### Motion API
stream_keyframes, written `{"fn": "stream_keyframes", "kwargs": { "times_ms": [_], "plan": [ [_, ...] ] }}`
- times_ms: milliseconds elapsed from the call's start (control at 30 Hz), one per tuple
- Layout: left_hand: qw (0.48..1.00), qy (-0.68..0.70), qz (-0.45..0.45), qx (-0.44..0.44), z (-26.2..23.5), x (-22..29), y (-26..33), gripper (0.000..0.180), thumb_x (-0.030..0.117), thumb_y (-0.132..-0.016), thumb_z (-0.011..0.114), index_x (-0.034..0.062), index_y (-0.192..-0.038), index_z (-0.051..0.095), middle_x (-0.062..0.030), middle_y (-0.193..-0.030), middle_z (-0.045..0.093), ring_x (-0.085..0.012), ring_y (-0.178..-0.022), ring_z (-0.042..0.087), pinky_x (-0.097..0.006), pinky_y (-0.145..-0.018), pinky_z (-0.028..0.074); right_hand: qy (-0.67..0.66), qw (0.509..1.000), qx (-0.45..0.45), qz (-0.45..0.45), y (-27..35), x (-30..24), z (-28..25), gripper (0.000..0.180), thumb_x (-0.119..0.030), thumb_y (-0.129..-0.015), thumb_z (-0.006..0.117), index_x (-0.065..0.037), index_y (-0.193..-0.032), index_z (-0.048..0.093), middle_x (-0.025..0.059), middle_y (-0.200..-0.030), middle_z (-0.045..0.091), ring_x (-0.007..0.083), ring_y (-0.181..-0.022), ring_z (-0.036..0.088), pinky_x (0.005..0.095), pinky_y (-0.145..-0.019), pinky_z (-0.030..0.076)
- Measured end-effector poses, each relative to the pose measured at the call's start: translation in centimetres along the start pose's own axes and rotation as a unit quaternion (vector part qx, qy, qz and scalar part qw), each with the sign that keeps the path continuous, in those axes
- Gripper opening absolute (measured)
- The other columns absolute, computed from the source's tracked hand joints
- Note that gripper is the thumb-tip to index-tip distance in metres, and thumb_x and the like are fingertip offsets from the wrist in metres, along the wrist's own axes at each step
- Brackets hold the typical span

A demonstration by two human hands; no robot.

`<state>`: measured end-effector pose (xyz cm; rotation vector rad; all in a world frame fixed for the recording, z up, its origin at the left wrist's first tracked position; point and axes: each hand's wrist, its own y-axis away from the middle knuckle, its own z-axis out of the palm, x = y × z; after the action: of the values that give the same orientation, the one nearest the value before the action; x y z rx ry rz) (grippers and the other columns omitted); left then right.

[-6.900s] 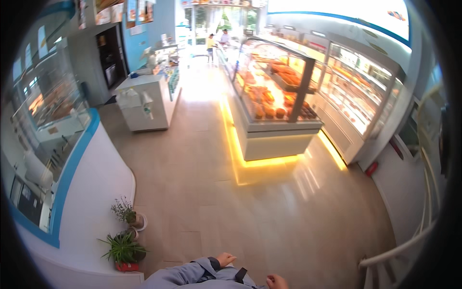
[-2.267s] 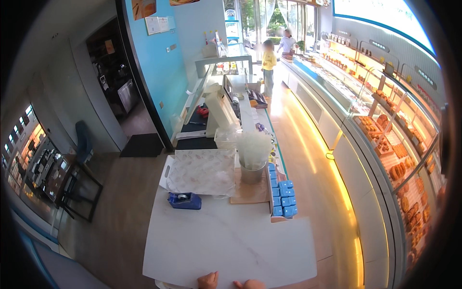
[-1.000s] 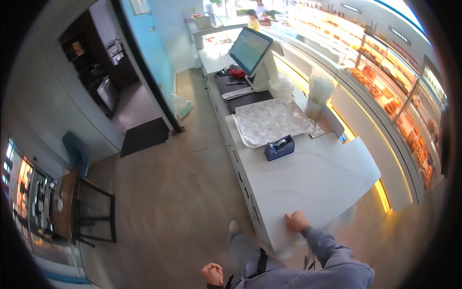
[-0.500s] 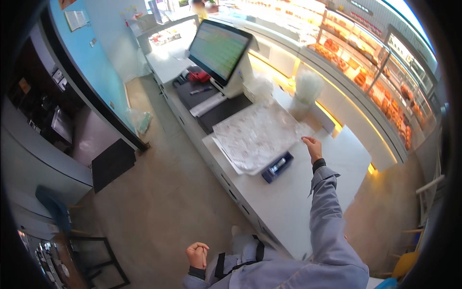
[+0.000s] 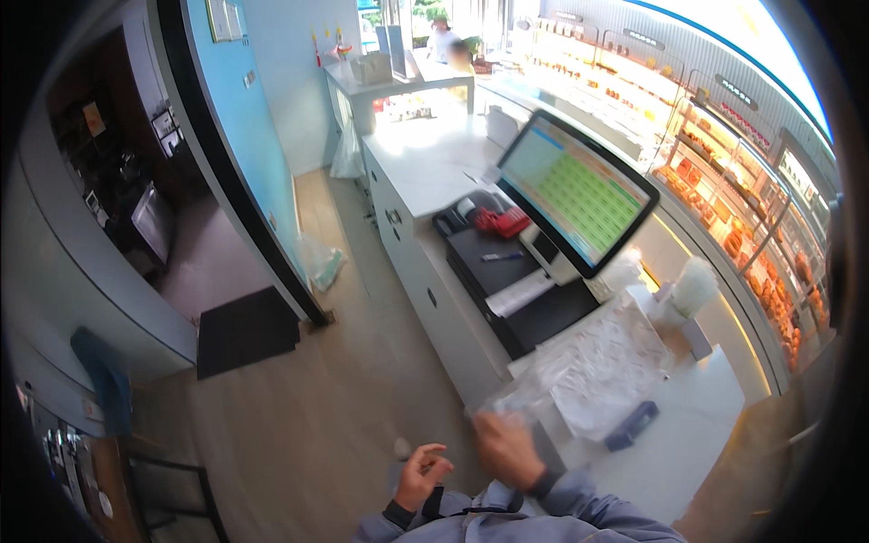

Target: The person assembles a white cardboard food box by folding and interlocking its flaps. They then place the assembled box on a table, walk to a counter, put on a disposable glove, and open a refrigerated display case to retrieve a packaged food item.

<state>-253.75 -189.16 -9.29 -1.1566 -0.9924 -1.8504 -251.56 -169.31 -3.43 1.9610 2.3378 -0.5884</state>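
On the white table, my blurred right hand grips a clear bag at the near edge; my left hand hangs half-curled, empty.

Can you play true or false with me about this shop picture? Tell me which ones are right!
1. The screen on the counter glows mostly green. True.
2. The right hand is resting flat on the floor. False: it is raised by the counter's edge, at a clear plastic bag, blurred.
3. The left hand holds a red cup. False: it is curled and nothing shows in it.
4. A small blue box lies on the counter near the patterned paper. True.
5. The black mat lies on top of the counter. False: it lies on the floor by the dark doorway.
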Motion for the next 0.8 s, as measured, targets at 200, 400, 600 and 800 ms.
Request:
{"fn": "stream_keyframes", "kwargs": {
  "times_ms": [200,400,600,800],
  "plan": [
    [0.999,0.013,0.046,0.014,-8.4,3.3,-9.9,0.029,0.013,-0.09,0.067,0.0045,-0.108,0.046,-0.0052,-0.088,0.06,-0.0084,-0.081,0.058,-0.022,-0.064,0.048,-0.001,0.993,-0.062,-0.1,-10.8,-7.6,7.2,0.014,-0.015,-0.076,0.058,-0.005,-0.083,0.065,0.0076,-0.098,0.06,0.0219,-0.085,0.057,0.0344,-0.07,0.045],
    [0.996,-0.044,-0.079,-0.016,-16.6,4.5,-16.6,0.017,0.014,-0.091,0.064,0.0044,-0.099,0.052,-0.0028,-0.078,0.061,-0.0079,-0.067,0.057,-0.021,-0.056,0.046,0.056,0.982,-0.126,-0.127,-18.1,-9.4,10.9,0.013,-0.016,-0.079,0.057,-0.006,-0.079,0.065,0.0068,-0.091,0.059,0.0208,-0.075,0.059,0.0338,-0.057,0.046],
    [0.969,-0.22,-0.033,0.104,-22.2,4.9,-23.1,0.014,0.014,-0.092,0.062,0.0026,-0.086,0.056,-0.0028,-0.071,0.061,-0.0082,-0.06,0.057,-0.023,-0.049,0.049,0.011,0.98,-0.132,-0.146,-26.2,-8.6,14.8,0.014,-0.017,-0.079,0.058,-0.006,-0.075,0.065,0.0067,-0.089,0.058,0.0205,-0.075,0.061,0.0334,-0.058,0.047],
    [0.932,-0.282,0.114,0.199,-24.6,10.2,-33.3,0.017,0.013,-0.091,0.064,0.0036,-0.082,0.054,-0.0027,-0.069,0.06,-0.0088,-0.059,0.056,-0.024,-0.052,0.047,-0.194,0.973,-0.094,-0.085,-37.5,-3.5,19.6,0.011,-0.011,-0.083,0.057,-0.002,-0.084,0.062,0.0092,-0.091,0.059,0.027,-0.078,0.063,0.0389,-0.062,0.05]
  ]
}}
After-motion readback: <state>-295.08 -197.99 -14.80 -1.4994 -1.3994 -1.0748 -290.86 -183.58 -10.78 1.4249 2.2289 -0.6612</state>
